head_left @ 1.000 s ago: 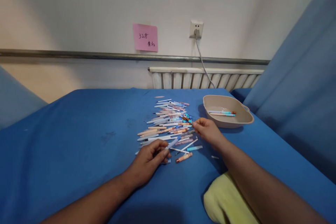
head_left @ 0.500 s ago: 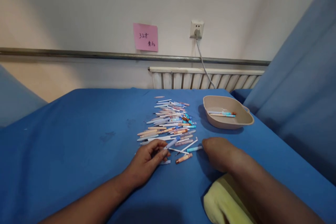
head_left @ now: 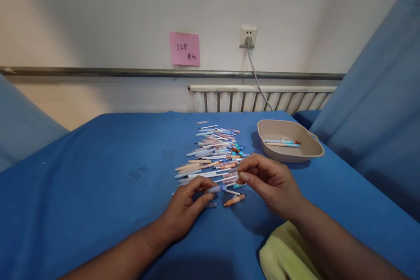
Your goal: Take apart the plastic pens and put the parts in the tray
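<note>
Head view: left fingers (head_left: 204,201) grip a lilac pen piece (head_left: 215,189); right fingers (head_left: 248,179) pinched (perhaps around something hidden).

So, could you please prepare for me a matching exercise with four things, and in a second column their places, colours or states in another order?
Column one
1. left hand
2. basin
3. note
4. plug

Column two
A. pink, above the rail
B. in the socket
C. holding a pale blue pen piece
D. beige, with pens lying inside

Right pairs: 1-C, 2-D, 3-A, 4-B
</note>
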The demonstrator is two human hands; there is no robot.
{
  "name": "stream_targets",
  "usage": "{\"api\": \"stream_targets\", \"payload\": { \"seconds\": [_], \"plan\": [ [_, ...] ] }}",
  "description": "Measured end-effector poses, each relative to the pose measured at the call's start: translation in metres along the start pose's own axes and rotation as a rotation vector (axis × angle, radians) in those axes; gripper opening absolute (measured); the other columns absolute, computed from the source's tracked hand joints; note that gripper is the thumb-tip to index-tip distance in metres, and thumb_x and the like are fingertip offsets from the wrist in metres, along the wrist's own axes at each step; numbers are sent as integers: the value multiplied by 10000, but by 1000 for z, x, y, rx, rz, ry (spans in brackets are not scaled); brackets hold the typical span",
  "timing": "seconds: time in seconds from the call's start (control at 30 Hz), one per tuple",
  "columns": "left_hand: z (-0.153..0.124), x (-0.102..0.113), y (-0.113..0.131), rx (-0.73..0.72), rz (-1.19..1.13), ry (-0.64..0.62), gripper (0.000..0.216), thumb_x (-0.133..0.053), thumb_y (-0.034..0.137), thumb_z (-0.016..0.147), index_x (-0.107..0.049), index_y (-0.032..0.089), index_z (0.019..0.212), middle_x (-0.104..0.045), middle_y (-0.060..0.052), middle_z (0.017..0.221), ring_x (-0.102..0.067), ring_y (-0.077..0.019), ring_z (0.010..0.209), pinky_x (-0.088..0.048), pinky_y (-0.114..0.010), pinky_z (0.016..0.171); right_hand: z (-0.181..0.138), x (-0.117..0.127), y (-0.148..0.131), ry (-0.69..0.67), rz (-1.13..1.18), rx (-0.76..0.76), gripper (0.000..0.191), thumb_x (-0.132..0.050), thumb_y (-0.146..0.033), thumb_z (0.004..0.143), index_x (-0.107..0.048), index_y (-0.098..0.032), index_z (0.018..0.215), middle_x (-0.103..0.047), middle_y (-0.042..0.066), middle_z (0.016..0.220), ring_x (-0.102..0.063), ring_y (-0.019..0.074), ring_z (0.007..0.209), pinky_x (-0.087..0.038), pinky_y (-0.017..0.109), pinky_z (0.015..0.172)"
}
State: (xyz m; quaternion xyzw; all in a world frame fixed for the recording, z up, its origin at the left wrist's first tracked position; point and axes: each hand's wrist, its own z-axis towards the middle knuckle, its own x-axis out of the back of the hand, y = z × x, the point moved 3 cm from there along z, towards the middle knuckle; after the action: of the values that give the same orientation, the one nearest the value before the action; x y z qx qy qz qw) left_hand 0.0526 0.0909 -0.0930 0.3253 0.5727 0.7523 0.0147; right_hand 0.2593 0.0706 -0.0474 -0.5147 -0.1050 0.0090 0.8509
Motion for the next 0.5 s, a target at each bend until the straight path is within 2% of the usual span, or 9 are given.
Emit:
{"api": "stream_targets", "payload": {
  "seconds": [0.13,0.5],
  "plan": [
    [0,-1,0,-17,30,-21,106,-537,256,888,-610,195,934,-647,-7,866,-603,-170,829,-457,-285,774,-6,-10,0,7,-55,85,71,-597,-153,847,-633,-206,878,-621,22,837,-597,147,762,-492,274,684],
    [0,-2,-2,-2,23,-42,108,-542,253,888,-615,193,940,-655,-14,880,-600,-170,842,-459,-282,777,-7,-14,-1,-20,-262,255,118,-580,-86,855,-614,-194,889,-638,22,839,-604,135,812,-486,268,746]
  ]
}}
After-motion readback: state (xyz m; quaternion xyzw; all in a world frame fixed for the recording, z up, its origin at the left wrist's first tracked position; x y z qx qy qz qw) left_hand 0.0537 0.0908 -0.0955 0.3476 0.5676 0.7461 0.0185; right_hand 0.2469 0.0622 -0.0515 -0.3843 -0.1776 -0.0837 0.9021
